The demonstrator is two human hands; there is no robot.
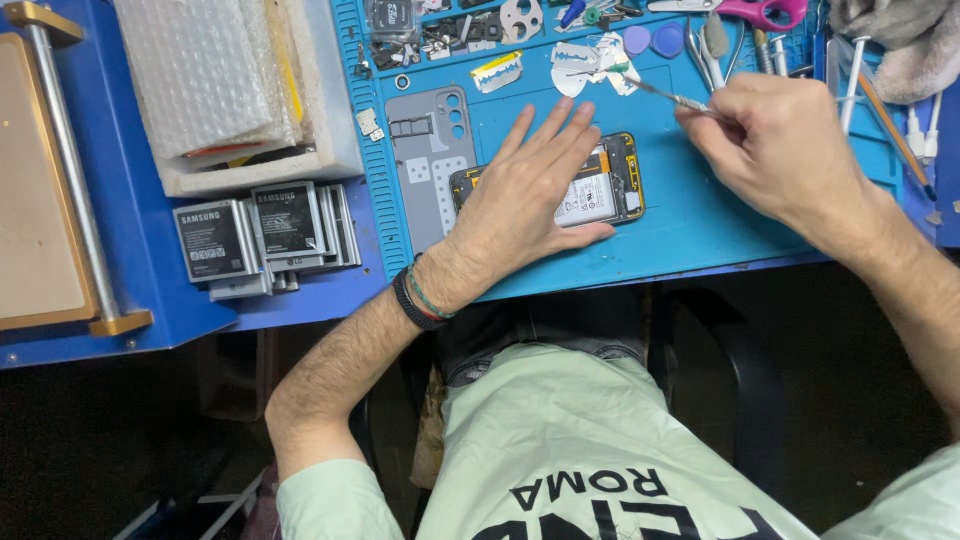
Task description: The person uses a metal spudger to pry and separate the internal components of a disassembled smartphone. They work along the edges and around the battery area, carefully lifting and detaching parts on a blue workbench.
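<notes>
The opened phone [600, 185] lies on the blue work mat [700, 215] with its long axis running left to right across the table, its battery [588, 195] face up and its yellow-edged frame showing at the right end; the left hand [525, 195] lies flat on the phone's left half, fingers spread and pointing up and to the right, palm pressing down rather than gripping anything; the right hand [785, 145] sits up and to the right of the phone, well clear of it, its grip pressed together around the handle of a thin metal tool [665, 95], thumb and fingers pinching it; the tool's shaft points left and slightly up, toward a cluster of peeled silvery foil scraps [590, 65] near the mat's top edge, so its tip hangs above and beyond the phone's upper right corner, not over the battery; the phone therefore lies down and to the left of the tool tip, and the left hand is plainly the nearer one, already touching it; the grey back cover [430, 160] lies just left of the phone, long axis up and down, partly beside the left wrist; a stack of spare batteries [260, 240] rests further left, off the mat
</notes>
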